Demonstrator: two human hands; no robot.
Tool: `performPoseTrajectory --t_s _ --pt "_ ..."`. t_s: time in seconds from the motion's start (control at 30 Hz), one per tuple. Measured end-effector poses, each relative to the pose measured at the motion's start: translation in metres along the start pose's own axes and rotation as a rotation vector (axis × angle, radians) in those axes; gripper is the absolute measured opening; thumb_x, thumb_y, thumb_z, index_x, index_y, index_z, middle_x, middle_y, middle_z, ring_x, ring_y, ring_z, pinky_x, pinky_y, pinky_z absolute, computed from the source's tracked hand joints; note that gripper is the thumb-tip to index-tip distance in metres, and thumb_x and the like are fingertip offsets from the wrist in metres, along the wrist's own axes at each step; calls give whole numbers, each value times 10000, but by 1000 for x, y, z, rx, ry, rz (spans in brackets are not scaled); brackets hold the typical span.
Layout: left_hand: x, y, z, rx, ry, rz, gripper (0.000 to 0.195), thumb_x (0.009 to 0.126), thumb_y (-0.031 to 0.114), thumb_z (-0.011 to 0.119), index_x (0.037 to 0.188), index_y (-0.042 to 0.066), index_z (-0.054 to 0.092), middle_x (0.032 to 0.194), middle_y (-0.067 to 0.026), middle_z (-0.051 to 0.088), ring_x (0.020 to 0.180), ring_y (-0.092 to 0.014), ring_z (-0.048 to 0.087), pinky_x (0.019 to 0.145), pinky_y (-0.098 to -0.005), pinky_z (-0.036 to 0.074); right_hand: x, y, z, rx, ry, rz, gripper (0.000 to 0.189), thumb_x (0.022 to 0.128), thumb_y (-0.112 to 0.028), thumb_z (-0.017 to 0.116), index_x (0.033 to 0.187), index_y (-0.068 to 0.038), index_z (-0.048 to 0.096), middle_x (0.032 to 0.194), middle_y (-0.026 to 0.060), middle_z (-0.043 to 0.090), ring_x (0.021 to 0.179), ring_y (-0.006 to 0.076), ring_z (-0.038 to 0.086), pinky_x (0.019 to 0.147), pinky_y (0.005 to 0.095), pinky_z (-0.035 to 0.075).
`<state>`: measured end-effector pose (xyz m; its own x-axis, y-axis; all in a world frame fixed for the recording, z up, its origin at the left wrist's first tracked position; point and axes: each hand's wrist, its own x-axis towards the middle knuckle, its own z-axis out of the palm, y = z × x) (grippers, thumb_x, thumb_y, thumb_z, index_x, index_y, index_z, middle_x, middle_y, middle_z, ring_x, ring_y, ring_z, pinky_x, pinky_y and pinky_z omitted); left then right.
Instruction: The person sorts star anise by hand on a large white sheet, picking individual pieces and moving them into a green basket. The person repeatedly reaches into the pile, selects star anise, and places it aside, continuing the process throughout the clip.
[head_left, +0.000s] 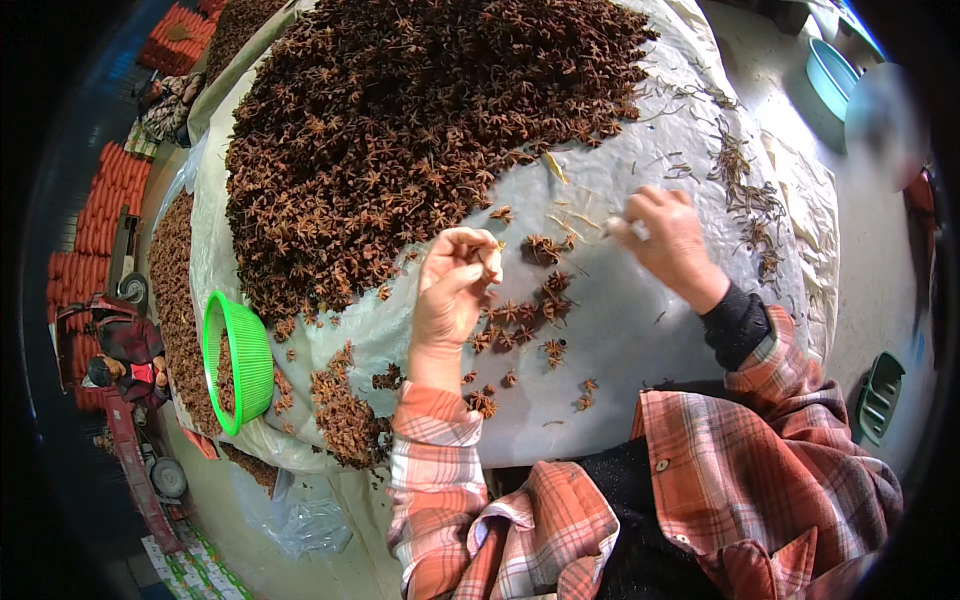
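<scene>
A large heap of dried star anise (390, 127) covers the far and left part of a table spread with pale plastic sheeting (622, 330). My left hand (459, 274) is raised over the heap's near edge, its thumb and fingers pinched together with a small yellowish bit showing at the tips; what it is I cannot tell. To the right, my right hand (660, 232) hovers over the sheet with curled fingers, slightly blurred; whether it holds anything is unclear. Loose star anise pods (517, 322) lie between the hands. Several pale stalks (577, 217) lie just left of the right hand.
A green plastic basket (259, 364) leans on its side at the left, beside a small brownish pile (349, 420). Dark loose stems (750, 202) line the sheet's right side. A turquoise basin (832, 75) stands beyond. At the far left, a person (135, 360) is near red sacks (112, 199).
</scene>
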<state>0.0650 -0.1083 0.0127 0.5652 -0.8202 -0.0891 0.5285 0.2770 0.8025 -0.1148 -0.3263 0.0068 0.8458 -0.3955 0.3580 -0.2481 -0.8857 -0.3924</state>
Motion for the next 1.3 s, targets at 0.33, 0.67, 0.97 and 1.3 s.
performPoseTrajectory --t_s 0.33,0.67,0.97,1.3 --pt "37 -46 -1 1589 -70 502 220 809 -40 692 981 24 572 969 -131 585 838 -262 614 773 -356 512 -1 -28 64 54 -174 -97 271 806 -228 713 1037 -118 625 919 59 625 925 244 627 833 383 426" --pt "-7 -56 13 846 60 188 123 970 31 602 1091 26 621 906 37 601 806 -39 539 727 -200 463 -14 -46 52 719 -120 -3 189 823 -161 697 966 -46 652 830 155 659 805 381 636 699 445 515" --pt "13 -49 22 1252 145 525 183 959 158 628 871 -2 605 843 -82 594 679 -173 550 614 -312 456 -11 -18 19 10 56 108 124 804 -177 665 879 -93 613 809 99 648 781 301 653 759 424 487" --pt "40 -55 12 1500 -93 569 151 870 37 608 1020 46 622 1020 -137 618 916 -357 619 772 -432 513 -8 -20 58 316 6 -19 339 792 -171 709 1110 -77 635 1004 106 623 900 323 633 807 416 510"
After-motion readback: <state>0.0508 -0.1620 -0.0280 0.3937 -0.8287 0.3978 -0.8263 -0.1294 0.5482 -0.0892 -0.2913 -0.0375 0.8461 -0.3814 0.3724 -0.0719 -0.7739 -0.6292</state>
